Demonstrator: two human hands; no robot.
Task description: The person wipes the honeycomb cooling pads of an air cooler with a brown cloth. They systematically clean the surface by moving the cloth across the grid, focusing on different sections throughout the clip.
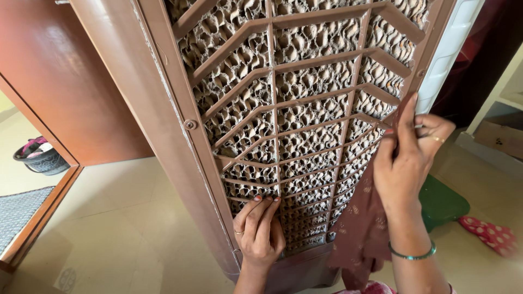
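Observation:
A tall brown air cooler panel (180, 109) fills the view, its slatted grille (305, 109) covering a dusty honeycomb pad. My left hand (259, 228) presses on the lower grille, fingertips hooked into the slats. My right hand (406, 158) is at the grille's right edge, fingers closed on a brown patterned cloth (362, 228) that hangs down along the panel. A ring shows on each hand and a green bangle on my right wrist.
A cream tiled floor (120, 218) lies below. A wooden door (65, 81) stands at left, with a dark basket (41, 158) and grey mat (19, 209) beyond. A green stool (441, 201) and a red spotted slipper (493, 234) lie at right.

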